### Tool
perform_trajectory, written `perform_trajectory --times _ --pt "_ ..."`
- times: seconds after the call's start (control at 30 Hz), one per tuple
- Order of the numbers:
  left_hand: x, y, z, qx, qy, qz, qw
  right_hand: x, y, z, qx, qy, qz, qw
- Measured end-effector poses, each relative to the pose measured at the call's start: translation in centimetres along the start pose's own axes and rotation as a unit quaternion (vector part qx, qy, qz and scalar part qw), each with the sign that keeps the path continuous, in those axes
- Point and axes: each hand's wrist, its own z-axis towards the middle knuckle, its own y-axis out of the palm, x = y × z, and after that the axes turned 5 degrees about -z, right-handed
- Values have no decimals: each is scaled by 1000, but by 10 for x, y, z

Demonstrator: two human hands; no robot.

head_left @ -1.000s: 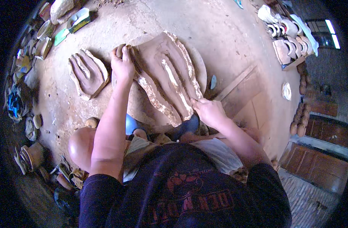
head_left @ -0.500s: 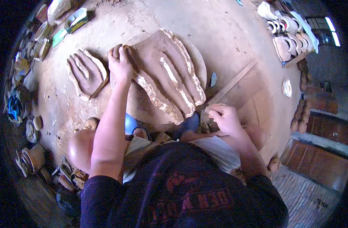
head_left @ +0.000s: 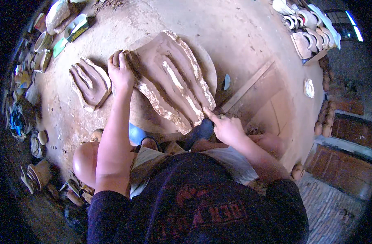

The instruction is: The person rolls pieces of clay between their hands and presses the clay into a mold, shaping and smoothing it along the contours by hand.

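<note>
A large trough-shaped mould (head_left: 196, 75), with a pale crumbly rim and a smooth grey-brown clay lining, leans over a round pale board. A long whitish ridge runs down its middle. My left hand (head_left: 121, 73) is closed at the mould's upper left edge, fingers curled over it; the fingertips are partly hidden. My right hand (head_left: 228, 129) reaches to the mould's lower right end. Its index finger is stretched out and touches the rim there, while the other fingers fold toward the palm. To the left lies a smaller mould (head_left: 90, 83) of similar shape, untouched.
The round board (head_left: 210, 69) rests on the dusty floor between my feet. A wooden strip (head_left: 249, 86) lies to the right. Stacked curved pieces (head_left: 314, 40) stand at the far right. Containers (head_left: 76, 27) and assorted items line the left side.
My right hand has moved up and left from beside the mould, going from a pinch to a stretched index finger on its rim. The left hand keeps its hold; the view has shifted slightly.
</note>
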Motion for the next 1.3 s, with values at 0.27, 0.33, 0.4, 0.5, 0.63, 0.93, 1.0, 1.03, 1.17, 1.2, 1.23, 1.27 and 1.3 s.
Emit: perform_trajectory --times 0.27,0.33,0.4,0.5,0.63,0.93,1.0,1.03,1.17,1.2,1.23,1.27,1.3 --pt "-1 -2 2 -1 -1 -74 997 8 -31 16 -14 -39 223 974" --pt "2 -2 3 4 -20 -9 1000 3 -30 17 -27 -34 122 992" --pt "4 -3 3 3 -10 4 1000 -6 -32 18 -40 -29 20 999" --pt "13 -2 -3 -1 -11 17 1000 -8 -54 26 -96 -11 17 995" --pt "8 -5 0 -1 -19 -5 1000 -2 -61 57 -49 -39 131 989" --pt "2 0 6 -7 -20 -55 998 -17 -44 30 -67 -66 -12 995" --pt "6 1 3 -15 -18 -17 1000 -12 -44 28 -71 -59 -4 996" --pt "2 -1 5 -12 -19 -16 1000 -13 -46 30 -65 -58 15 996" --pt "-4 4 8 -15 -7 -75 997 -15 -49 24 -79 -34 32 996" --pt "-3 5 6 -8 -8 -49 999 -10 -54 27 -96 -23 98 990" --pt "-1 7 7 -3 -8 -24 1000 1 -45 35 -52 -20 228 972" --pt "-7 2 10 -9 -6 -45 999 0 -48 45 22 -23 261 965" --pt "-13 0 14 -3 -4 -45 999 -2 -51 56 95 -27 292 951"
